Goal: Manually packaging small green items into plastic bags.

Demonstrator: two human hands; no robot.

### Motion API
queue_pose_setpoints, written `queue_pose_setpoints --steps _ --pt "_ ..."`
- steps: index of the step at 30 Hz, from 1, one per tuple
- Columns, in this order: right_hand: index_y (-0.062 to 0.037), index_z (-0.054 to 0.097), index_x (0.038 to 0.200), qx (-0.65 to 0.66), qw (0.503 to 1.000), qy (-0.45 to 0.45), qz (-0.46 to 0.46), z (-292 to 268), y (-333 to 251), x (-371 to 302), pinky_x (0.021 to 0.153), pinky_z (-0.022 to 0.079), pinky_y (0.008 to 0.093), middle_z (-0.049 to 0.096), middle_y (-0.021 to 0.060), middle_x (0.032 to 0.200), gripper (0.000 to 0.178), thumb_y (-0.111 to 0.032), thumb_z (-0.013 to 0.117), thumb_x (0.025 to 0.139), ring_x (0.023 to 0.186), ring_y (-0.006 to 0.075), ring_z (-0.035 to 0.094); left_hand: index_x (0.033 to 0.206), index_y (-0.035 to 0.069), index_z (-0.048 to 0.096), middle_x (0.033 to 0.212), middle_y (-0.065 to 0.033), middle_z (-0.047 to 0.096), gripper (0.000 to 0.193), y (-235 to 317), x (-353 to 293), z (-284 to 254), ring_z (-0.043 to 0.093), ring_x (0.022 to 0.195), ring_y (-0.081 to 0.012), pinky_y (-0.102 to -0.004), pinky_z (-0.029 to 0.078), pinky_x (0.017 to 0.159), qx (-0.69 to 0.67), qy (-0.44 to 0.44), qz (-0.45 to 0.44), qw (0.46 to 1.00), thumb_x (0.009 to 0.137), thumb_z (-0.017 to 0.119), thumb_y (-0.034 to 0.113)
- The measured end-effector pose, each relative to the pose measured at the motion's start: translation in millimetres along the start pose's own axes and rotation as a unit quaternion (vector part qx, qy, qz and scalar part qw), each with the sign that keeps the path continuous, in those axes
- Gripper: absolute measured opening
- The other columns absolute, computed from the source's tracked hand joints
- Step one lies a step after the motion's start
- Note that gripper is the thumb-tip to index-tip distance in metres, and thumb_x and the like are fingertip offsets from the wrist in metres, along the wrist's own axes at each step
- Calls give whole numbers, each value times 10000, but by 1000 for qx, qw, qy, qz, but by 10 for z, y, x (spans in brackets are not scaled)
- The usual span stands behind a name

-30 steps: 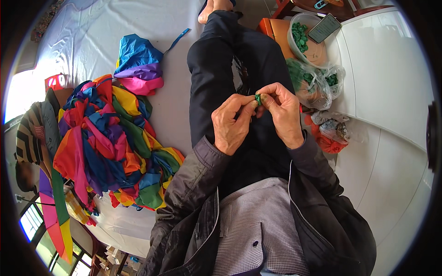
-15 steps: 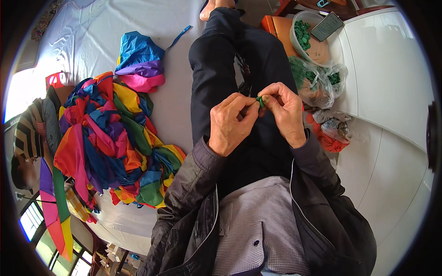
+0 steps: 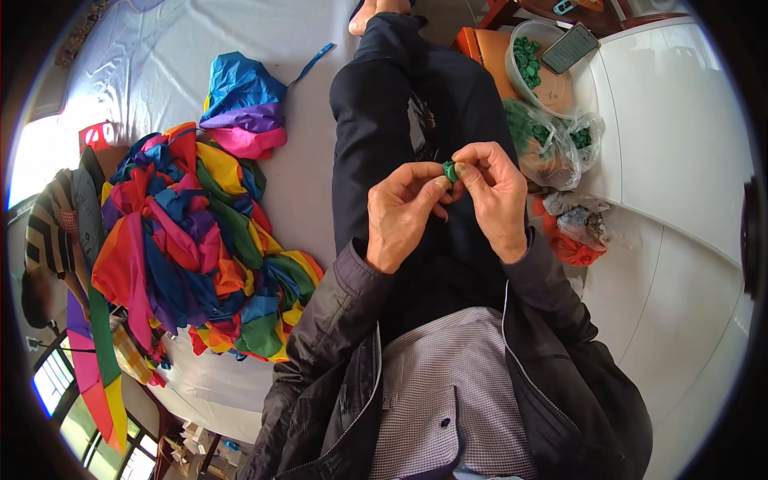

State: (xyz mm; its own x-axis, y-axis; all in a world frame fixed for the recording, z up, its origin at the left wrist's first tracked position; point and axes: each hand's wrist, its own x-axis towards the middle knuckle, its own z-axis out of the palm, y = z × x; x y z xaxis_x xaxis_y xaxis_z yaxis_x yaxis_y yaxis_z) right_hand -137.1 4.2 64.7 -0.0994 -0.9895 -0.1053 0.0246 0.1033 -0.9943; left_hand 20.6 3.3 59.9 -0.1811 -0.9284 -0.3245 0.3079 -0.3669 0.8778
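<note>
Over my lap, a small green plastic piece (image 3: 450, 170) is pinched between my two hands. My left hand (image 3: 398, 212) grips its left side with thumb and forefinger. From the other side, my right hand (image 3: 498, 200) holds it, thumb and fingertips pressed together. The fingertips partly cover the piece, so its exact shape is hard to make out. Similar green pieces (image 3: 527, 62) lie to the upper right in a clear round tub (image 3: 558, 94).
A phone (image 3: 570, 48) rests across the tub's rim. Nearer are clear plastic bags (image 3: 560, 156) with green pieces and a red bag (image 3: 572, 244). Left lies a heap of rainbow-coloured fabric (image 3: 192, 240), a smaller fabric bundle (image 3: 244, 104) beyond it. Another person in stripes (image 3: 52, 224) is at far left.
My hands have shifted slightly and turned the green piece, so more of it shows. My left fingers have regripped. The person at the far left has moved a little.
</note>
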Motion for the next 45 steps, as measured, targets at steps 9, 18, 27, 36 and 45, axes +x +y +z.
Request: queue_pose_setpoints --steps 9,18,27,36,45 --pt "16 697 1095 -145 983 -30 -112 36 -25 -47 724 592 248 728 72 958 138 -11 714 960 823 133 723 1110 -97 672 960 -123 726 165 -20 -25 0 706 788 -161 -301 614 661 36 16 17 999 1017 656 37" --pt "16 698 1097 -49 998 -31 6 13 -74 -69 754 596 255 750 80 985 189 -3 756 918 830 138 735 1122 -82 671 941 -125 720 193 -65 34 -112 708 771 -177 -311 609 637 -72 -22 -25 997 1036 642 88" --pt "8 696 1075 -174 979 -37 -97 1 -90 -26 716 590 267 743 78 954 205 9 775 885 800 147 732 1125 -75 676 923 -129 719 255 6 22 -69 710 782 -181 -318 604 636 -92 -24 -49 994 1044 655 165" --pt "-17 672 1029 -285 921 -50 -260 9 -47 22 670 591 314 709 99 917 267 13 819 808 793 243 725 1092 -75 692 901 -114 723 240 70 76 -137 696 755 -157 -286 594 633 -76 -41 -89 992 1027 680 156" --pt "-13 660 1010 -278 925 -53 -252 3 -52 15 658 587 319 700 104 934 299 8 847 778 778 244 711 1098 -79 681 905 -118 722 243 16 85 -211 698 751 -161 -300 595 674 -41 -76 -50 995 1061 622 153"
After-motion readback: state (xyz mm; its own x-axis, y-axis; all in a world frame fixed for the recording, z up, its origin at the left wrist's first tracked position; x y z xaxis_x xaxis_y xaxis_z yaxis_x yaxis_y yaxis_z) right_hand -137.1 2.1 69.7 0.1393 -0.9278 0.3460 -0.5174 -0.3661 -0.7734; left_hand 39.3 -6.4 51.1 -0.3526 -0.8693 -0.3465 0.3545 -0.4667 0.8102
